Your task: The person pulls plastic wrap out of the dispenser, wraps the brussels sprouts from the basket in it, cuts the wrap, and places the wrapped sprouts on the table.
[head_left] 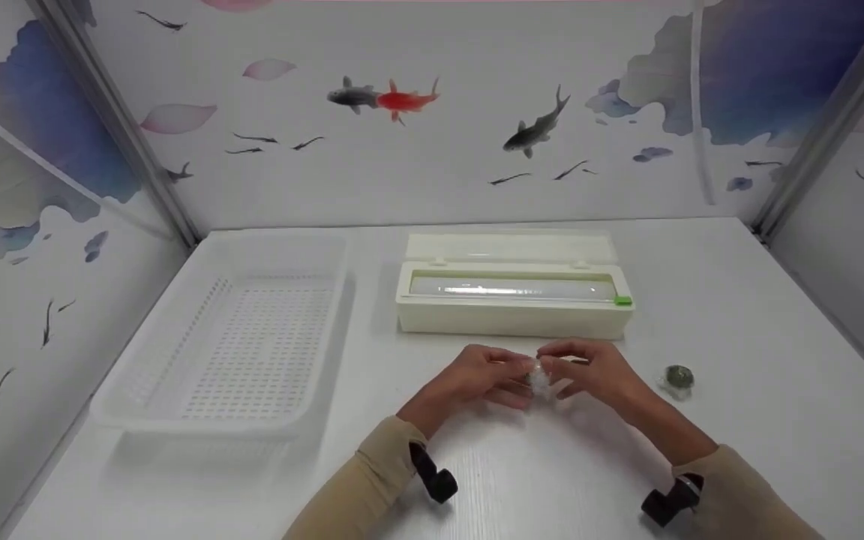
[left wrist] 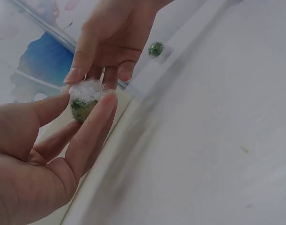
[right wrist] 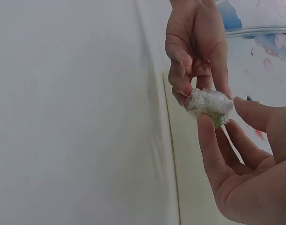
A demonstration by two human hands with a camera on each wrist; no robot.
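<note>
A small round green object wrapped in crumpled clear film [head_left: 539, 381] is held between both hands in front of the long box. The left hand [head_left: 486, 373] pinches it between thumb and fingers. From the other side the right hand [head_left: 595, 371] pinches it with its thumb and fingertips. In the left wrist view the bunched film [left wrist: 89, 89] covers the upper part, with dark green showing below. The right wrist view shows the same wrapped object [right wrist: 212, 104] between the fingertips of both hands. A second film-wrapped green ball [head_left: 679, 377] lies on the table, right of the right hand.
A cream cling film dispenser [head_left: 511, 319] stands behind the hands, its lid [head_left: 507, 246] raised, with a green slider [head_left: 623, 301] at its right end. To the left sits a white perforated basket [head_left: 312, 405]. Printed panels [head_left: 447, 172] enclose the white table [head_left: 499, 480].
</note>
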